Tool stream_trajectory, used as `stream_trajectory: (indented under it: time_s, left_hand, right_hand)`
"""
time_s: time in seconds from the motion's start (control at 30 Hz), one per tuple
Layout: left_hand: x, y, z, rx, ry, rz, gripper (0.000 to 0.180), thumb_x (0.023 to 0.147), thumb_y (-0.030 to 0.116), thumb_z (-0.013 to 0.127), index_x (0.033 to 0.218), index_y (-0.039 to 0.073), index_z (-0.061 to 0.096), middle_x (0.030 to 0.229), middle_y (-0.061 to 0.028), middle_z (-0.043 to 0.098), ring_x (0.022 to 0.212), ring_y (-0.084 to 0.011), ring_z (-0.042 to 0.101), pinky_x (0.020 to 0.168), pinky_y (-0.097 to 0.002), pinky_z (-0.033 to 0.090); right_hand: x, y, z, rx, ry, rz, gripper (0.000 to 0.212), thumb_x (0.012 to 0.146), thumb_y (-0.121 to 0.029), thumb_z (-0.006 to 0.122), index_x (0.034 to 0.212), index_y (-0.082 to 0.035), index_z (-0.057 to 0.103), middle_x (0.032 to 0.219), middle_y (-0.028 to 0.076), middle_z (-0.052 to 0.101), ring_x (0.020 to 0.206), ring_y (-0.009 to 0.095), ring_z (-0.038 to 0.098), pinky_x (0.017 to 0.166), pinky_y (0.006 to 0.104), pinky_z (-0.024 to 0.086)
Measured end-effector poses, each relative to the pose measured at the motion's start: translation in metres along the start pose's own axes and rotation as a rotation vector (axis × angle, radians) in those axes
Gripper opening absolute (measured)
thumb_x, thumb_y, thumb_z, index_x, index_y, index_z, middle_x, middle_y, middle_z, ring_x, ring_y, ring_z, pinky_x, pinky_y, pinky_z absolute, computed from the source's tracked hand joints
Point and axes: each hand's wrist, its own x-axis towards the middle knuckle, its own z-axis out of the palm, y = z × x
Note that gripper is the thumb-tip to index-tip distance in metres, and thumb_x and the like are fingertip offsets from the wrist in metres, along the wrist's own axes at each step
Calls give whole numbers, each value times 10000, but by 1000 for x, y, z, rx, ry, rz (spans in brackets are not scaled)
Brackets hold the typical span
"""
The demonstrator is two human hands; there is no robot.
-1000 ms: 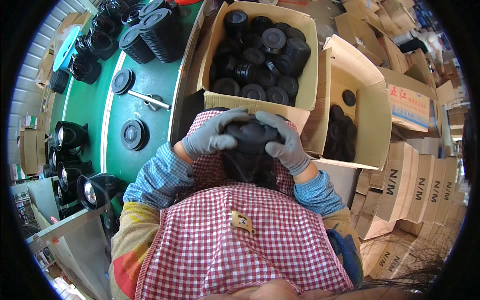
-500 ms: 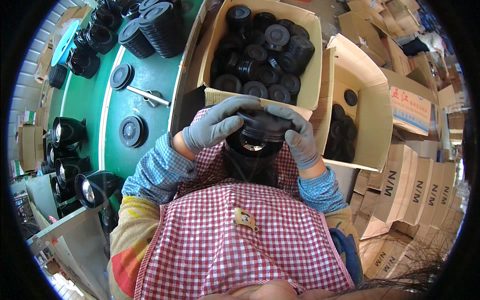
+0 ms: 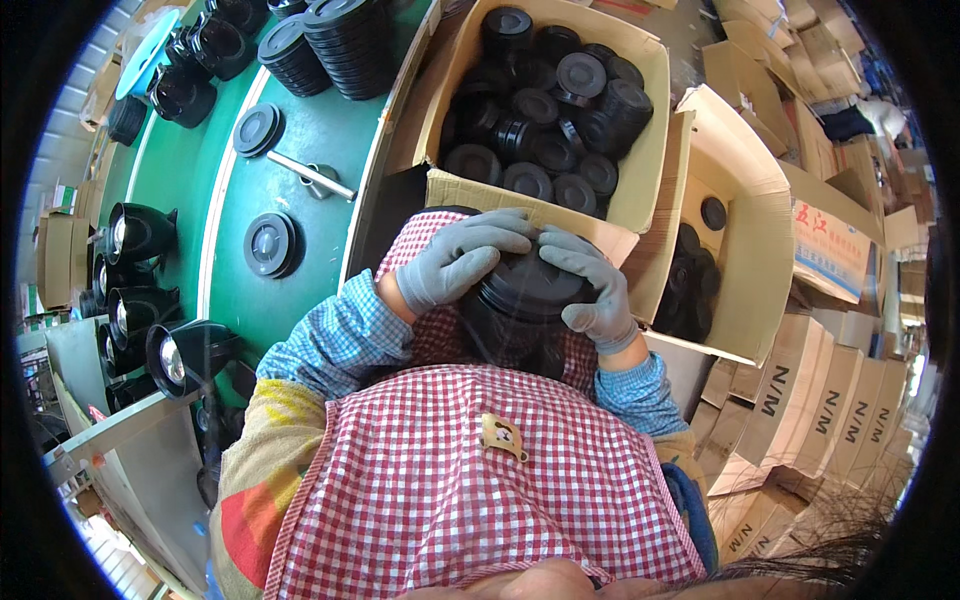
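- The left hand [image 3: 462, 260], in a grey glove, comes to the black disc [image 3: 530, 285] from its left side; its fingers lie close together over the far rim and are clamped on the disc.
- The right hand [image 3: 590, 290], gloved also in grey, is clamped on the right side of the same disc, with the fingers bent over the top and the thumb at the side edge.
- This disc is in front of the person's apron [image 3: 480, 480], which is checked in red and white; it lies over a dark body [image 3: 505, 342]. I cannot tell if the disc is seated fully on this body.
- Just beyond the hands stands a large carton [image 3: 452, 190], filled with many black discs [image 3: 527, 180] in a loose pile.
- To the right of it is a second carton [image 3: 755, 210], with fewer dark pieces [image 3: 690, 285] inside.
- At the left is a green table [image 3: 320, 230]. On it one flat disc [image 3: 270, 246] lies nearer and another round disc [image 3: 257, 129] lies farther.
- Between these two, a metal rod [image 3: 300, 168] rests slanting, touching a small grey piece [image 3: 322, 183].
- Tall stacks [image 3: 348, 48] of discs stand at the far end, and black housings [image 3: 185, 358] with shiny centres are along the near left side.
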Motion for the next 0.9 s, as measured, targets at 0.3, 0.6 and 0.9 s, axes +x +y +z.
stream_trajectory:
  time_s: [0.3, 0.6, 0.9]
  left_hand:
    - [-6, -12, 0, 2, -38, 32, 420, 1055, 274, 425, 1231, -19, 668, 1394, -230, 577, 1378, -387, 480, 1180, -495, 309]
    - [3, -5, -21, 263, -21, -128, 494, 1080, 337, 391, 1429, 19, 534, 1499, -221, 489, 1431, -371, 426, 1203, -454, 286]
    - [2, 17, -14, 752, -52, -125, 952, 975, 736, 299, 1538, -30, 345, 1571, -272, 356, 1477, -477, 277, 1217, -545, 149]
  right_hand:
    - [4, 6, -10, -29, -91, 6, 803, 692, -575, 855, 1253, -20, 708, 1389, 176, 613, 1392, 359, 480, 1200, 481, 293]
    - [-3, -49, 15, -880, -17, -92, 680, 931, -584, 610, 1278, -1, 659, 1325, 204, 637, 1282, 415, 558, 1114, 481, 400]
    - [0, -45, 23, -720, -58, -228, 618, 1101, -460, 292, 1452, -4, 517, 1472, 214, 517, 1415, 369, 439, 1194, 423, 298]
